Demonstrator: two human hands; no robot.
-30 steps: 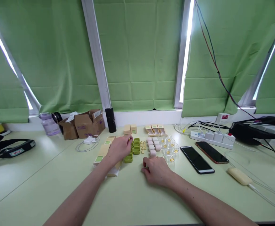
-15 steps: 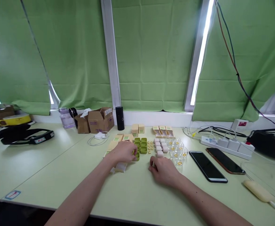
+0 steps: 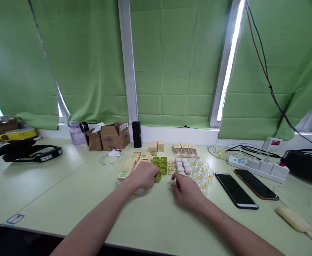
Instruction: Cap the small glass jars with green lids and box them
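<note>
Green cups (image 3: 163,171) sit in two close columns at the centre of the frame, below mid-height. Left hand (image 3: 145,174) is at the nearest of them, fingers curled inward; the fingertips are hidden, so cannot tell whether they grip anything. Judgement: work at this cup calls for light fingertip pressure, since its neighbours are close and would likely shift if nudged. Small yellow pieces (image 3: 169,172) lie just right of the cups; a stray finger could scatter them. Right hand (image 3: 187,189) is lower right of centre, half open, nothing visible in it. It is near the pink blocks (image 3: 188,170) and clear cups (image 3: 204,186), so best held steady and clear of both. Left hand partly covers the cardboard boxes (image 3: 129,165); a slightly raised wrist should spare them.
</note>
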